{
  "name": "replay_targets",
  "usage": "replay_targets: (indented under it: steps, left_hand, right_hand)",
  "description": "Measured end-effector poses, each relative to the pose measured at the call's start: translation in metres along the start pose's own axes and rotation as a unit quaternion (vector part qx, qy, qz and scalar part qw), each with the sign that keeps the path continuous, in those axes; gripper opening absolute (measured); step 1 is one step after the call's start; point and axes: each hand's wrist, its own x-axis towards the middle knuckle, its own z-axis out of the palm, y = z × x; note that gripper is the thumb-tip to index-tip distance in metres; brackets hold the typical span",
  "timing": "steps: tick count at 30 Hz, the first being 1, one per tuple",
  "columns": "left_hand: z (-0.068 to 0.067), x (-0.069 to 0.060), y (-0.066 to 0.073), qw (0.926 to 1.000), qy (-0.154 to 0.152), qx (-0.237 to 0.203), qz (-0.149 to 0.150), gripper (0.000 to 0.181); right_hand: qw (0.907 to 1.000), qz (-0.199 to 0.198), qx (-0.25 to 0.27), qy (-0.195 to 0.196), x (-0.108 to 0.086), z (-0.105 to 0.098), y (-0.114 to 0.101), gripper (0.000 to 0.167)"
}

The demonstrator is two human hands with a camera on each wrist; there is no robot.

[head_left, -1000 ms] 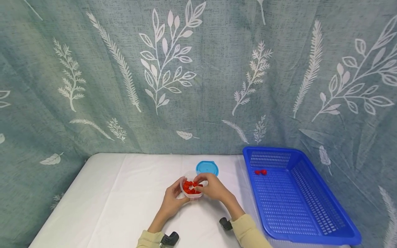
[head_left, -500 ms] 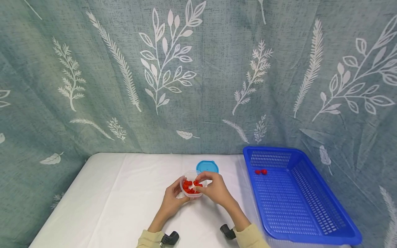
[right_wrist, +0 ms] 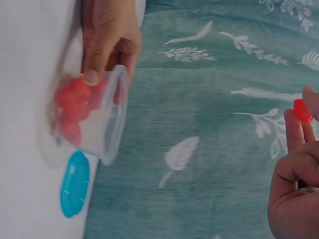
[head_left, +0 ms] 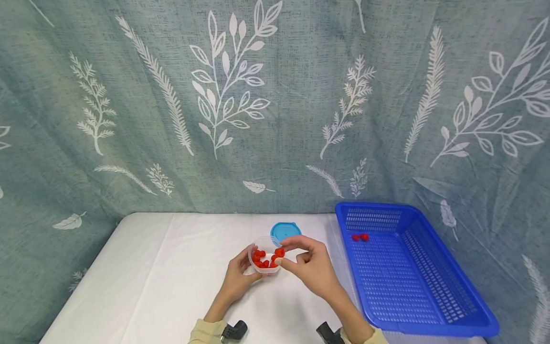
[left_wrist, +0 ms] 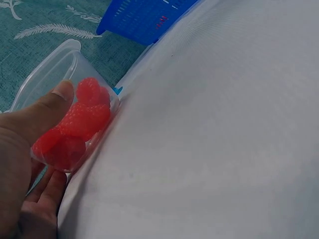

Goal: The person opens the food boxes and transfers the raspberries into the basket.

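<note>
My left hand point(head_left: 238, 275) grips a clear plastic container point(head_left: 265, 242) from its left side, thumb and fingers round the wall. Inside it lie several red raspberries point(left_wrist: 84, 119), seen through the wall in the left wrist view. Between thumb and fingertips, my right hand point(head_left: 315, 267) pinches one raspberry point(head_left: 280, 252), over the container's right rim in the head view. That same hand point(right_wrist: 299, 184) shows at the right edge of the right wrist view, the berry at its fingertips. Just behind the container lies a round blue lid point(head_left: 285, 230) on the table.
A blue slotted plastic basket point(head_left: 397, 282) stands on the right, with two red berries point(head_left: 360, 237) near its back left corner. White cloth point(head_left: 172, 277) covers the table. A green leaf-patterned curtain point(head_left: 275, 119) hangs behind it.
From inside the container, my right hand has risen and drawn back to the right with a raspberry in its fingertips. The left hand and container have stayed in place.
</note>
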Motion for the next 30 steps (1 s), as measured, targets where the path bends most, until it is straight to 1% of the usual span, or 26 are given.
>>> replay_targets:
  steps: [4,8,13,17,20,23,26,28,30]
  left_hand:
    - [0.000,0.000,0.000,1.0000,-0.001,0.000,0.001,0.082]
    - [0.000,0.000,0.001,1.0000,0.000,-0.006,-0.007,0.080]
    - [0.002,0.001,0.001,0.9999,0.006,-0.006,-0.014,0.080]
    - [0.002,0.001,0.000,0.9999,0.003,-0.002,-0.012,0.080]
    - [0.001,0.001,0.001,0.9999,-0.001,-0.004,-0.010,0.081]
    - [0.001,0.001,0.002,1.0000,-0.002,0.002,-0.007,0.080]
    - [0.001,0.001,0.002,1.0000,-0.002,0.009,-0.004,0.080]
    - [0.001,0.001,0.001,0.9999,-0.002,0.015,-0.001,0.080]
    - [0.001,0.001,0.001,0.9999,-0.003,0.015,-0.003,0.080]
  right_hand:
    - [0.9995,-0.031,-0.002,0.000,-0.004,-0.012,-0.014,0.026]
    - [0.9994,-0.033,-0.011,-0.005,-0.003,-0.030,-0.025,0.023]
    - [0.9997,-0.022,-0.012,-0.001,0.004,-0.062,-0.030,0.026]
    - [0.9992,-0.026,-0.028,0.010,0.013,-0.094,-0.028,0.028]
    - [0.9984,-0.025,-0.043,0.027,0.022,-0.122,-0.022,0.030]
    - [0.9976,-0.019,-0.046,0.048,0.032,-0.151,-0.010,0.032]
    - [0.9962,-0.009,-0.044,0.075,0.040,-0.178,0.008,0.032]
    - [0.9948,0.003,-0.045,0.091,0.043,-0.195,0.022,0.031]
    - [0.9930,0.021,-0.057,0.102,0.046,-0.209,0.037,0.031]
